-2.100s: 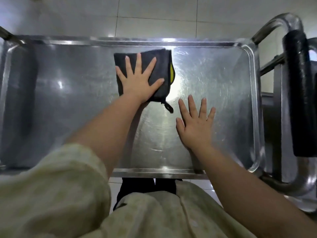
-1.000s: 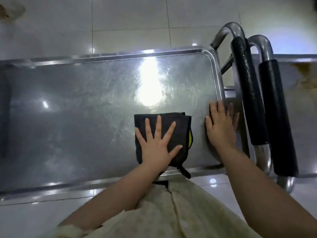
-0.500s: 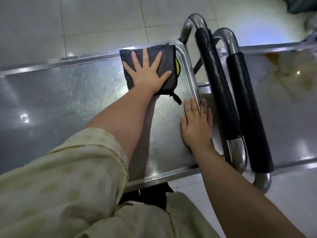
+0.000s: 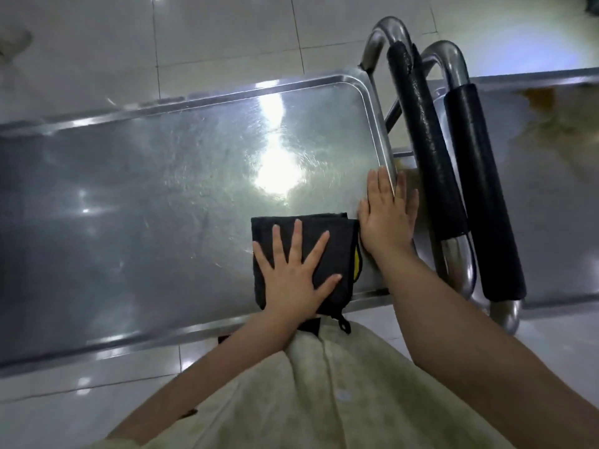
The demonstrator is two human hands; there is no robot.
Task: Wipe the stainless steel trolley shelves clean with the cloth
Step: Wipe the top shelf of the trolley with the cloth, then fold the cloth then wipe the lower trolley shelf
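A folded dark grey cloth (image 4: pixel 337 234) with a yellow inner edge lies on the stainless steel trolley shelf (image 4: pixel 162 189), close to its near right corner. My left hand (image 4: pixel 296 277) presses flat on the cloth, fingers spread straight. My right hand (image 4: pixel 387 215) lies flat beside the cloth on the shelf's right rim, fingers straight and pointing away from me. A small black loop on the cloth hangs over the near edge.
Two steel push handles with black foam grips (image 4: pixel 421 134) (image 4: pixel 479 189) stand just right of the shelf. A second steel trolley top (image 4: pixel 551 157) with brownish stains lies further right. Pale tiled floor (image 4: pixel 227 34) surrounds the trolleys.
My left hand has dragged the cloth from the far right corner back toward the near edge. My right hand stays flat on the right rim.
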